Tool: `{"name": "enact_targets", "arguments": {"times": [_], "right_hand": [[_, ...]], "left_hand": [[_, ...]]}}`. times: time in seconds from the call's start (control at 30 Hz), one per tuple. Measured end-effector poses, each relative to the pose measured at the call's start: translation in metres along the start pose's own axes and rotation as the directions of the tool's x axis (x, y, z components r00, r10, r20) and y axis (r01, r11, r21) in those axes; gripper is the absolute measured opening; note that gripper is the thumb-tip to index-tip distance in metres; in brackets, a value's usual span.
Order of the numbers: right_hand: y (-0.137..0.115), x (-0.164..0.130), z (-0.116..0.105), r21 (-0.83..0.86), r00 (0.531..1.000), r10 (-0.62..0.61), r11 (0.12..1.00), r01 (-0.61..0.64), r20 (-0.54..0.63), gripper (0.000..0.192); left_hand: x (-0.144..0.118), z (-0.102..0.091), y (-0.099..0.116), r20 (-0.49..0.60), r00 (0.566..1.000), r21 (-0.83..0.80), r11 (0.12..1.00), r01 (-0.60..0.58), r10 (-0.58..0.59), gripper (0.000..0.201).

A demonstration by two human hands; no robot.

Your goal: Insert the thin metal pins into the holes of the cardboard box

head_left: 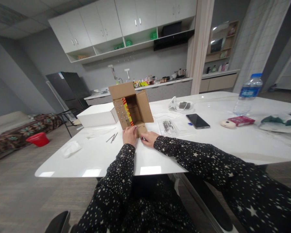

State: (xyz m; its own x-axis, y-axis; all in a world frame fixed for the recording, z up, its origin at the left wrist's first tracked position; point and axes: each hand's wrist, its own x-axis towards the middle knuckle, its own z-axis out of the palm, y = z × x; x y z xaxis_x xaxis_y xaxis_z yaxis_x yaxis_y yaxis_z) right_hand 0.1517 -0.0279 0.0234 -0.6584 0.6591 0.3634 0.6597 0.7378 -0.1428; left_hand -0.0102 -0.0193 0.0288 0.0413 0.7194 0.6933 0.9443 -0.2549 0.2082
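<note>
White table [160, 161] with cardboard box [132, 106], white box [97, 115], phone [197, 120] (dark screen), water bottle [248, 94].

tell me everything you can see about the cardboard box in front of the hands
The cardboard box is small, plain brown corrugated board, lying on its side on the white table with its open mouth facing the person. All flaps are folded outward; the top one stands up, the bottom one lies on the table. A red and yellow printed strip shows on the left flap. The left hand rests on the bottom flap's edge and the right hand sits just beside it. A white box sits at its left.
</note>
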Motion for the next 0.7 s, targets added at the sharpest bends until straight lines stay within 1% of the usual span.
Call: {"name": "enact_targets", "arguments": {"times": [0.2, 0.43, 0.57, 0.7], "right_hand": [[-0.001, -0.001, -0.002, 0.001, 1.0, 0.009, 1.0, -0.009, 0.012, 0.021], [-0.002, -0.001, -0.003, 0.019, 1.0, 0.012, 1.0, -0.012, 0.015, 0.02], [-0.001, -0.001, -0.003, 0.02, 1.0, 0.008, 1.0, -0.008, 0.014, 0.02], [-0.001, -0.001, -0.003, 0.015, 1.0, 0.005, 1.0, -0.006, 0.015, 0.02]], "left_hand": [[0.001, 0.008, -0.006, -0.009, 1.0, -0.006, 1.0, -0.028, 0.028, 0.029], [0.0, 0.011, -0.013, -0.024, 1.0, -0.034, 0.999, -0.02, 0.019, 0.029], [0.0, 0.01, -0.012, -0.022, 1.0, -0.045, 0.999, 0.0, -0.001, 0.028], [0.001, 0.006, -0.006, -0.012, 0.999, -0.043, 0.998, 0.034, -0.035, 0.027]]}}
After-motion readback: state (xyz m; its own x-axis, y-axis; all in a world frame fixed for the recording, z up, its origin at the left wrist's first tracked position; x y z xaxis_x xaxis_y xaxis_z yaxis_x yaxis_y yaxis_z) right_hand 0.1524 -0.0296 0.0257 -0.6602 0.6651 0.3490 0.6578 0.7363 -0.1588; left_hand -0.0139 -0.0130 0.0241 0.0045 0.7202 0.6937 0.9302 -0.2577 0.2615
